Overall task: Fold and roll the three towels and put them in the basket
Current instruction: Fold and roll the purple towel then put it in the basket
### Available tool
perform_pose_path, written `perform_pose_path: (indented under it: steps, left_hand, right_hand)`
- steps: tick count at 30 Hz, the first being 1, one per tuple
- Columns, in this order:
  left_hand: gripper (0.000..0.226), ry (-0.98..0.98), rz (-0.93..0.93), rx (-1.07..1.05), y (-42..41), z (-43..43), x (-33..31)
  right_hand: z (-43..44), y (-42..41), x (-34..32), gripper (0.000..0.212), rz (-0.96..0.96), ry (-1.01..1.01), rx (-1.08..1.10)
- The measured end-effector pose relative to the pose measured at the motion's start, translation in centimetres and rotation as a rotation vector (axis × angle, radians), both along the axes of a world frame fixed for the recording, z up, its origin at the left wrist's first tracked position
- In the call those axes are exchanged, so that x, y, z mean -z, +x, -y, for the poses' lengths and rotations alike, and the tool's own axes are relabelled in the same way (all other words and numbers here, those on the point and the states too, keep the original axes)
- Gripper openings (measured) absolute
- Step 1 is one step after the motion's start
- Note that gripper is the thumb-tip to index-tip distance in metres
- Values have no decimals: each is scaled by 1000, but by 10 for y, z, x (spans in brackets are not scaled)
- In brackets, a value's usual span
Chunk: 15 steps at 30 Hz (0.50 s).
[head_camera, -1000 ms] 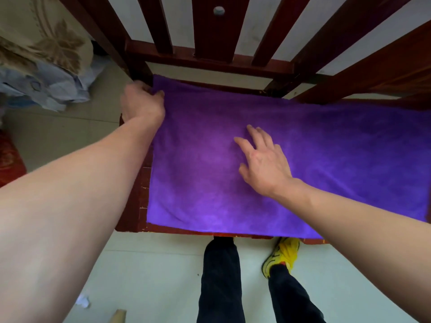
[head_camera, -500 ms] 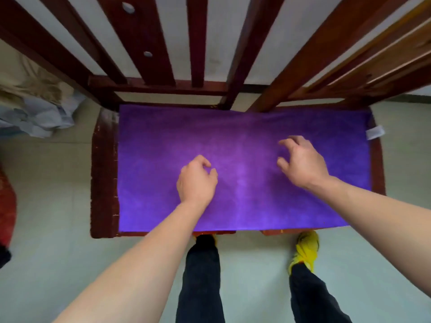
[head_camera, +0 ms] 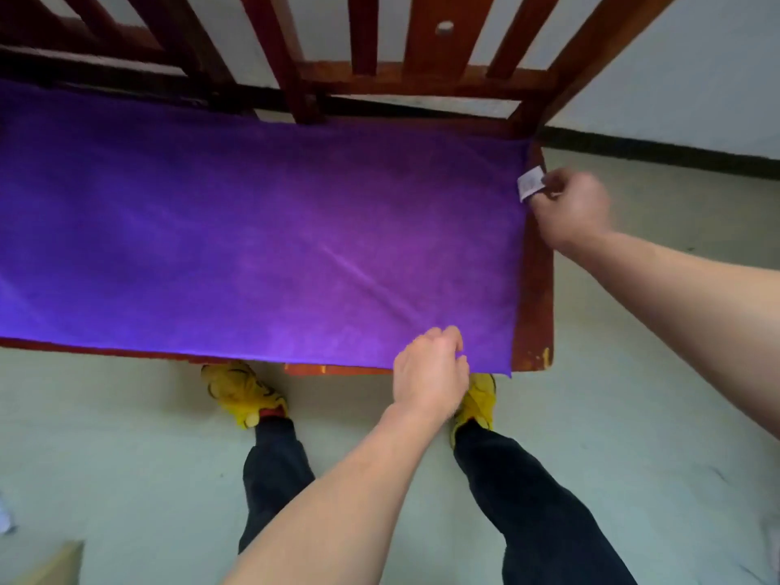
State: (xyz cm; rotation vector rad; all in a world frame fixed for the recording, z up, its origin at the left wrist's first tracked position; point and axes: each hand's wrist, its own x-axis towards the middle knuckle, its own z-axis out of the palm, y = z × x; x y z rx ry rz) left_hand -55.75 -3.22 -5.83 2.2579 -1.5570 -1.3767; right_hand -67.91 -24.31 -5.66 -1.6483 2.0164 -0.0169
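Observation:
A purple towel [head_camera: 253,247] lies spread flat over a red-brown wooden bench seat [head_camera: 535,289]. A white label [head_camera: 531,184] sticks out from the towel's right edge near its far corner. My right hand [head_camera: 570,209] pinches that right edge just beside the label. My left hand [head_camera: 430,373] has its fingers curled on the towel's near edge, close to the near right corner. A faint diagonal crease runs across the towel toward my left hand. No basket and no other towel is in view.
The bench's slatted wooden back [head_camera: 371,57] rises behind the towel, against a white wall. My legs and yellow shoes [head_camera: 240,390] stand on the pale floor in front of the seat. A cardboard corner [head_camera: 55,563] shows at the bottom left.
Both hands left the middle of the towel and moved to its right end. The right hand now pinches the edge by the label, the left grips the near edge. The view shifted right.

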Motion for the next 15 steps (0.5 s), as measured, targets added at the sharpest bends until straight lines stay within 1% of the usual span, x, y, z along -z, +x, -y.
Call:
perform_pose_path:
  steps: [2,4,6,8,9,11,13,14,15]
  left_hand:
    - [21,-11,2,39,-40,4,7]
    - [35,-7,54,73,-71,7,20]
    - [49,-26,165,81,-90,7,31]
    - [55,-79,281,95,-101,6,41]
    - [54,-88,316,116,-105,6,44]
    - [43,-144,349,149,-109,2,51]
    - [31,-193,327,186,-107,-1,53]
    - [27,-199,300,186,-105,-2,52]
    - [21,-193,243,154,-103,-2,50]
  right_hand:
    - [16,-9,6,31,72,-40,20]
    - [29,-13,14,32,113,-52,22]
    - [37,-12,22,35,164,0,52]
    - [42,-10,32,38,238,62,134]
    - [44,-9,35,37,249,78,161]
    - [46,-6,44,35,235,108,163]
    - [44,-3,47,21,281,188,197]
    - [43,-2,47,10,338,219,227]
    - [43,-2,45,7,388,231,256]
